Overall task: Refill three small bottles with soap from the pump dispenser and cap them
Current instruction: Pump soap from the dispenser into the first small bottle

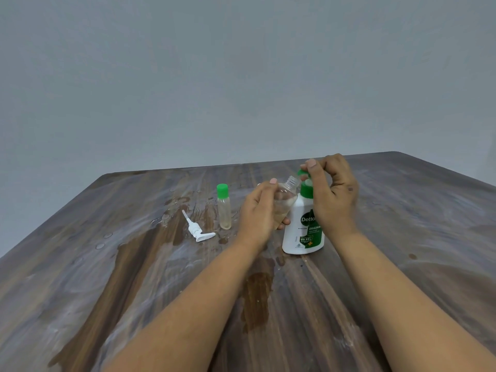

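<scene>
A person's two bare forearms reach forward over a dark wood-grain table (80,277) streaked with wet patches and pale smears. A plain grey wall (241,76) fills the upper half of the view.

Two small clear bottles can be counted. One small capped bottle (224,208) stands upright on the table left of the hands, wearing a green screw cap, with pale yellowish liquid in its lower part. The second, an open small bottle (285,200), is held off the table in the left hand (259,213), whose fingers and thumb curl around its body. It is tilted so its bare threaded neck points up and to the right. It holds a little pale liquid. A third small bottle is not visible.

The right hand (331,191) is raised just beside that neck, fingers curled, thumb and fingertips pinching one green cap (302,173), mostly hidden by the fingers.

One white soap bottle (302,232) with a green and white label stands upright on the table, directly behind and below both hands, partly covered by the right hand. Its top is hidden.

One white pump head (197,229) lies on its side on the wet table, left of the capped bottle and apart from it, its thin tube pointing away from the viewer
</scene>
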